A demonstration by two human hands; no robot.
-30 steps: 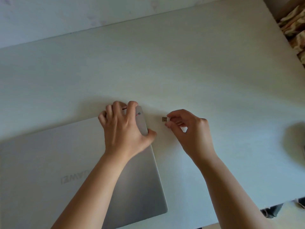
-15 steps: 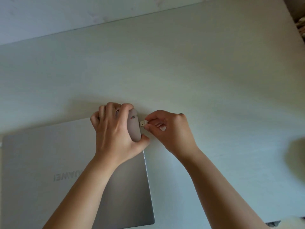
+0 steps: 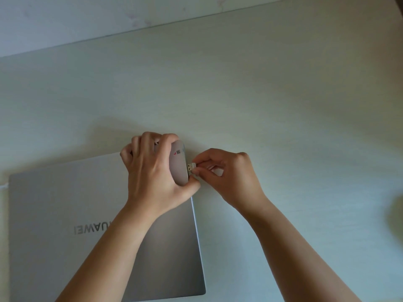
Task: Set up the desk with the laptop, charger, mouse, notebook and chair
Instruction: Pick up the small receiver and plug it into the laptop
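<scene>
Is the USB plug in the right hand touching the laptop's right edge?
Touching. In the head view the metal tip of the USB plug, pinched by the right hand, meets the laptop edge with no gap visible; how far in, cannot tell.

We see a study or office corner: a pale worktop (image 3: pixel 261 94) against a plain wall (image 3: pixel 65 20), a closed laptop (image 3: pixel 65 203) on it.
</scene>
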